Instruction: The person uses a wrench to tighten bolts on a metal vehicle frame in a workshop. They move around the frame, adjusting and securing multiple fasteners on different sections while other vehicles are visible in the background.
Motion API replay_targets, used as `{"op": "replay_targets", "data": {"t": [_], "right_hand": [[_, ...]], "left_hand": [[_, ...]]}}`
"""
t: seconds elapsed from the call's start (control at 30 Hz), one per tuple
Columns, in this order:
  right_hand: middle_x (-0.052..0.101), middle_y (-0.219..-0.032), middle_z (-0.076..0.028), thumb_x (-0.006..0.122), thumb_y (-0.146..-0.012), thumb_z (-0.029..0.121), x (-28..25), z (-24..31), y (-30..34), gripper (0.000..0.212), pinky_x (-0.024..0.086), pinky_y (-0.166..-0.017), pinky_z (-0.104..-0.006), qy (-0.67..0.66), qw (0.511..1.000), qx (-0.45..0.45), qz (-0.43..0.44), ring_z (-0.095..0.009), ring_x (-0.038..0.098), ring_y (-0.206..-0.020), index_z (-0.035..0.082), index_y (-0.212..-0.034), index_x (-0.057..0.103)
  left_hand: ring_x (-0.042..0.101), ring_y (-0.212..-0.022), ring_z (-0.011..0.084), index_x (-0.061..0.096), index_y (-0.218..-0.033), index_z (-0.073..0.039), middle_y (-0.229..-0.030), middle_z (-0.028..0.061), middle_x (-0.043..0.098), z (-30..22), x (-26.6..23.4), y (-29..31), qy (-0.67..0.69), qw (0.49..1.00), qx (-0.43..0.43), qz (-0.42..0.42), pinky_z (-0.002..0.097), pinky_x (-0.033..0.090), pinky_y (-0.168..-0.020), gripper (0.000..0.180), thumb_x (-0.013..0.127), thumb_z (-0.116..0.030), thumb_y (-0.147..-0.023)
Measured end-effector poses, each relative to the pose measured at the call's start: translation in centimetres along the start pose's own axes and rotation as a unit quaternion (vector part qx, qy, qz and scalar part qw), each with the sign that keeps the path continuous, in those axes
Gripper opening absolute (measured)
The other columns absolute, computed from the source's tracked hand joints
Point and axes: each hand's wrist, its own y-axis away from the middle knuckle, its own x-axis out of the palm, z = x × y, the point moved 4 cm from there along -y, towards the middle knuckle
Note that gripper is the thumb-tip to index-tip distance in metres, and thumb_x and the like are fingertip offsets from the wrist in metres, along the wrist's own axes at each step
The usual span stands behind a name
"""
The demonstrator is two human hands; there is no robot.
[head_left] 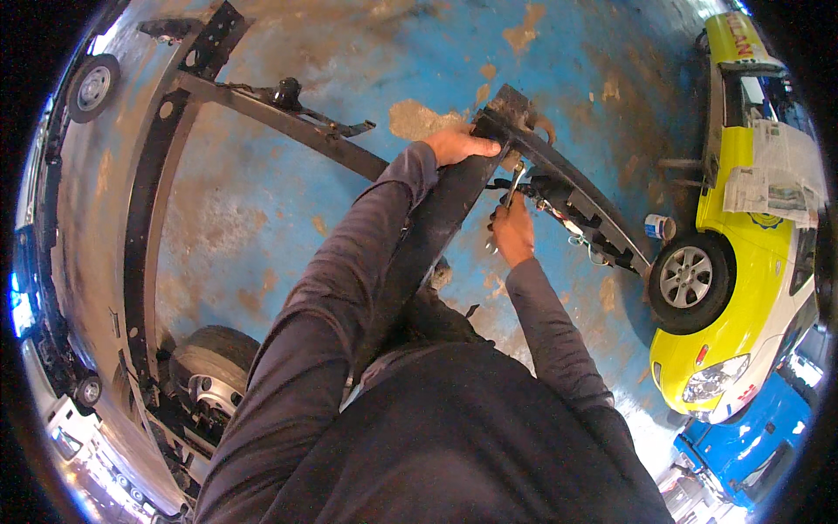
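My left hand (458, 147) grips the top of a dark vehicle frame rail (434, 231) near its far end, thumb lying across the edge; its other fingers are partly hidden. Just to the right, my right hand (514, 229) is closed around a metal wrench (517, 177). The wrench's upper end is up against the inner side of the frame joint, below the rusty bracket (513, 106). What it sits on is too small to make out. Beside it, a wiring harness (573, 229) with loose connectors hangs along the curved cross member (576, 179).
Another frame rail (147, 201) runs down the left, joined by a cross member (288, 131). A wheel (214, 371) sits at lower left. To the right stand a yellow car (755, 271) with newspaper (772, 175) on it and a small can (660, 227) by its tyre.
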Motion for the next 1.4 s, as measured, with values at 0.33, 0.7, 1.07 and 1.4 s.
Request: {"op": "replay_targets", "data": {"t": [0.33,0.7,1.07,1.4], "right_hand": [[0.065,-0.085,-0.025,0.056,-0.088,0.013,1.4,1.9,0.8,0.028,0.048,-0.066,-0.0526,0.038,0.987,-0.096,-0.127,-0.046,0.063,-0.077,0.005,-0.113,0.046],[0.055,-0.071,-0.003,0.057,-0.091,0.019,-7.7,6.1,0.5,0.023,0.033,-0.039,-0.0231,-0.487,0.764,0.293,0.306,-0.012,0.053,-0.054,0.001,-0.104,0.056],[0.06,-0.072,-0.01,0.049,-0.088,0.018,-8.6,8.1,2.1,0.022,0.034,-0.034,-0.0264,-0.104,0.948,0.138,0.269,-0.014,0.054,-0.048,0.002,-0.103,0.05],[0.063,-0.081,-0.019,0.058,-0.086,0.025,0.6,-23.5,16.3,0.02,0.049,-0.063,-0.0518,0.2,0.957,0.034,0.208,-0.042,0.062,-0.075,0.005,-0.088,0.056]], "left_hand": [[0.061,-0.08,0.0139,0.067,-0.108,-0.002,-0.092,0.0031,0.067,0.1,-0.3,0.0,-0.027,0.999,-0.019,-0.006,0.0305,0.049,-0.071,0.045,0.07,-0.04,-0.085],[0.061,-0.086,0.0164,0.067,-0.108,-0.003,-0.094,0.0052,0.068,0.5,-0.8,0.5,0.037,0.998,-0.055,-0.01,0.0333,0.048,-0.078,0.049,0.075,-0.041,-0.078],[0.061,-0.085,0.016,0.067,-0.107,0.0,-0.096,0.0065,0.067,0.7,-0.6,-0.1,0.036,0.998,-0.058,-0.001,0.0321,0.048,-0.077,0.05,0.074,-0.039,-0.078],[0.06,-0.085,0.0164,0.067,-0.111,-0.004,-0.095,0.004,0.067,0.2,-0.7,0.1,-0.01,1.0,-0.003,-0.012,0.0333,0.048,-0.077,0.045,0.074,-0.036,-0.081]]}}
